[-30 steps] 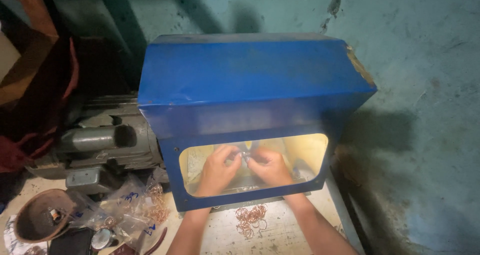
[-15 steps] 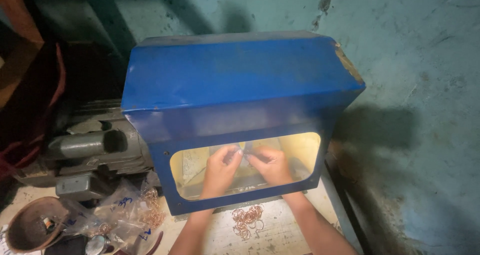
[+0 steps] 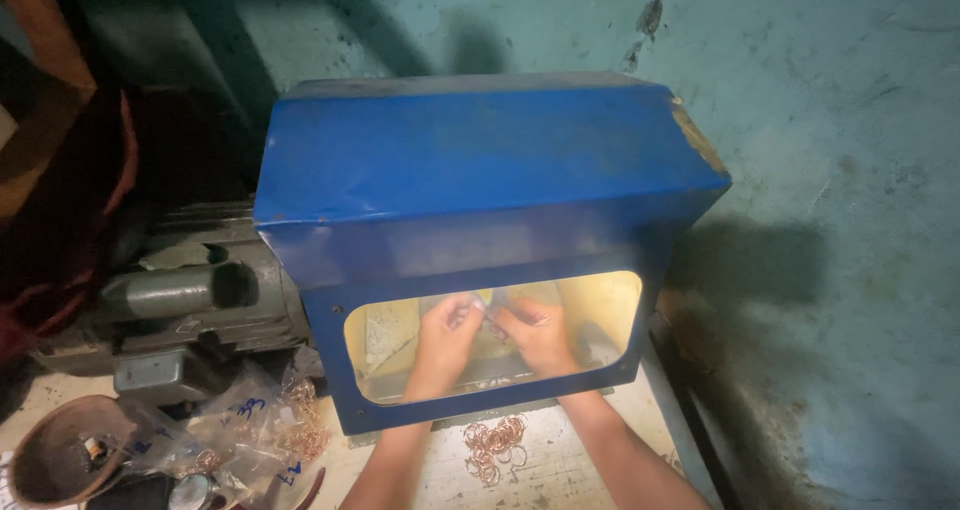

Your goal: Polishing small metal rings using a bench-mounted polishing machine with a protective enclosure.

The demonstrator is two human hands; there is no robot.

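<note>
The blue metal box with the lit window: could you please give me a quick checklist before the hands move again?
1. Left hand inside the blue metal box: ok.
2. Right hand inside, fingertips meeting the left's: ok.
3. Small piece pinched between them: cannot tell.
4. Window opening lit and unobstructed: ok.
5. Copper-coloured wire rings lying outside, apart from both hands: ok.
6. Grey electric motor beside the box, running or stopped: cannot tell.

- A small metal workshop; a blue sheet-metal machine hood (image 3: pixel 480 180) with a lit opening stands against a stained teal wall (image 3: pixel 830 120)
- A grey electric motor (image 3: pixel 190 300) beside it; copper rings (image 3: pixel 492 446) and bagged parts (image 3: pixel 250 430) on the bench
</note>
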